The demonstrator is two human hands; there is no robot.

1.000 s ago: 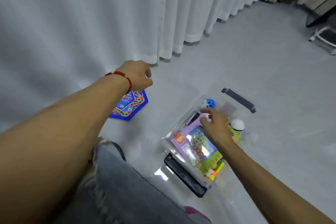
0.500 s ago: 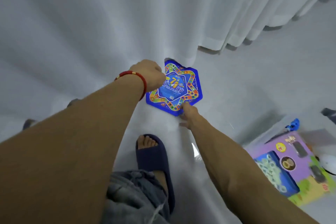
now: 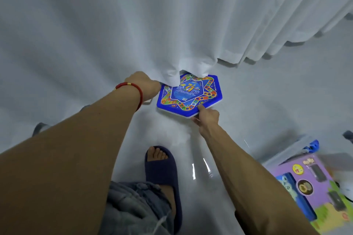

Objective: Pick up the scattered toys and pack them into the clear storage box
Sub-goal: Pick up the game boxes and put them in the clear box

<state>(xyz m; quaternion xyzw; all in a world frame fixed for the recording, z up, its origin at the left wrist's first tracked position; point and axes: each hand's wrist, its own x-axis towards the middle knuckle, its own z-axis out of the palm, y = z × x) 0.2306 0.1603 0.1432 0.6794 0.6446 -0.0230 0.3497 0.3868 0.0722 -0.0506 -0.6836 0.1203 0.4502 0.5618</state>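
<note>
Both hands frame the blue hexagonal game board (image 3: 191,94): my left hand (image 3: 145,86) holds its left edge, my right hand (image 3: 207,118) pinches its near corner, thumb on top. I see the board tilted off the glossy grey floor (image 3: 267,101), its far edge under the white curtain (image 3: 172,25). Right of the board sits the clear storage box (image 3: 286,155).

Game box (image 3: 191,95): shiny blue plastic, printed paper top. Curtain (image 3: 133,21): thin white cloth. Floor (image 3: 267,101): smooth, shiny. Slipper (image 3: 162,175): matt dark rubber. Trousers (image 3: 133,208): rough grey denim.
</note>
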